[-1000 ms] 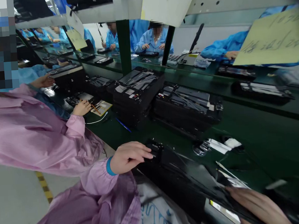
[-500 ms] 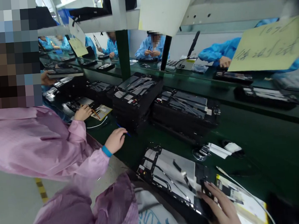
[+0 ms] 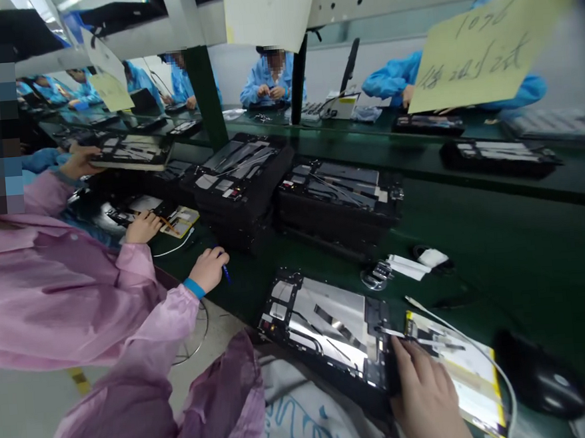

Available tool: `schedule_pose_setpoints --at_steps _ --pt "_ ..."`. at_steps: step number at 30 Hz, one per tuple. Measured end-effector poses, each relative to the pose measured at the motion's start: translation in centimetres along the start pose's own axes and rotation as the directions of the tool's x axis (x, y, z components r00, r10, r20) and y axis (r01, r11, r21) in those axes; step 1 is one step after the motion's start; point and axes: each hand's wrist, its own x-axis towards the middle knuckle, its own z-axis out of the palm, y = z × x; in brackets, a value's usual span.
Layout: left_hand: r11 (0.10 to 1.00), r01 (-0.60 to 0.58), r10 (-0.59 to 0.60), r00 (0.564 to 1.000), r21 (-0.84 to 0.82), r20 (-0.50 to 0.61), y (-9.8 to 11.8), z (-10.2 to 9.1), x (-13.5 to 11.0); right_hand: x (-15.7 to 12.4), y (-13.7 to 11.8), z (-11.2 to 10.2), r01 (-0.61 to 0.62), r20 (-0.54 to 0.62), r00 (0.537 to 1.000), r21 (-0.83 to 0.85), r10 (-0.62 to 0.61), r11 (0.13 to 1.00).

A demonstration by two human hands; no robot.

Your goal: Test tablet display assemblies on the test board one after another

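An opened tablet (image 3: 324, 323), its metal plate, black ribbon and cables showing, lies at the table's near edge in front of my lap. My right hand (image 3: 427, 390) is at its right end, fingers bent and close together beside a thin pale strip (image 3: 398, 334). What those fingertips hold is hidden. Touching the hand's far side is a flat white panel with yellow edges (image 3: 478, 399), under a white cable (image 3: 507, 381). Further left, my left hand (image 3: 208, 268), with a blue wristband, pinches a thin blue pen-like tool (image 3: 226, 272) above the green table.
Stacks of opened tablets (image 3: 239, 166) (image 3: 337, 186) stand behind. A clear-and-metal small part (image 3: 376, 275), a white adapter (image 3: 433, 257) and a black mouse-shaped object (image 3: 538, 375) lie right. A co-worker's hand (image 3: 143, 227) works at left; a shelf beam (image 3: 357, 4) crosses above.
The view has shifted right. My right hand has drawn to the tablet's right end, and the ribbon lies flatter. My left hand keeps the blue tool. The co-worker's raised tablet shows more.
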Motion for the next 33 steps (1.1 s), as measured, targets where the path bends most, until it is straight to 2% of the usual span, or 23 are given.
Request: schedule_pose_setpoints --at_steps 3,5,7,9,12,14,16,19,21,23,25,29,31,33 --pt "0.999 -0.044 0.045 0.999 -0.015 0.009 1.0 -0.7 -0.9 0.2 0.9 -0.3 0.005 0.055 0.998 0.05 -0.008 0.999" --pt "0.992 -0.088 0.088 0.996 -0.087 -0.006 2.2 -1.3 -1.8 0.6 1.4 -0.2 0.024 0.072 0.997 0.097 -0.031 0.995" --pt "0.959 -0.121 0.11 0.992 -0.258 -0.054 3.7 -1.9 -2.8 1.3 1.3 0.0 -0.012 0.057 0.998 0.118 0.006 0.993" --pt "0.882 -0.082 0.058 0.996 -0.464 -0.066 5.5 -2.3 -3.6 2.4 0.1 0.1 -0.071 0.026 0.997 0.124 0.068 0.99" --pt "0.756 0.1 -0.057 0.994 -0.647 0.088 8.0 -2.4 -4.2 4.1 -2.4 0.0 -0.081 0.113 0.991 0.126 0.067 0.989" --pt "0.692 0.203 -0.063 0.973 -0.692 0.222 9.3 -2.1 -4.1 4.9 -3.6 -0.1 -0.121 0.167 0.981 0.138 0.098 0.983" --pt "0.662 0.252 -0.033 0.951 -0.706 0.308 10.2 -1.7 -3.9 5.3 -4.0 -0.2 -0.16 0.192 0.973 0.18 0.125 0.971" --pt "0.674 0.234 -0.008 0.951 -0.7 0.31 10.9 -1.1 -3.4 5.2 -4.1 -0.4 -0.211 0.188 0.968 0.252 0.166 0.944" --pt "0.689 0.207 -0.004 0.959 -0.694 0.282 11.0 -0.8 -2.9 4.9 -4.3 -0.6 -0.236 0.191 0.963 0.263 0.189 0.935" --pt "0.675 0.221 0.009 0.952 -0.704 0.307 10.7 -0.8 -2.4 4.7 -4.7 -0.8 -0.23 0.202 0.962 0.252 0.181 0.94" --pt "0.614 0.243 0.004 0.95 -0.751 0.311 10.2 -1.2 -1.9 4.6 -5.2 -1.0 -0.207 0.203 0.966 0.231 0.161 0.951" --pt "0.445 0.164 -0.087 0.986 -0.881 0.14 9.5 -2.7 -1.2 4.8 -5.7 -1.3 -0.154 0.183 0.976 0.197 0.118 0.968" --pt "0.341 0.153 -0.056 0.988 -0.928 0.143 10.4 -3.6 -1.3 5.0 -5.8 -1.7 -0.125 0.185 0.979 0.222 0.084 0.967" --pt "0.255 0.178 0.048 0.979 -0.95 0.196 12.3 -4.2 -1.8 5.2 -5.9 -2.5 -0.125 0.164 0.983 0.281 0.081 0.952"
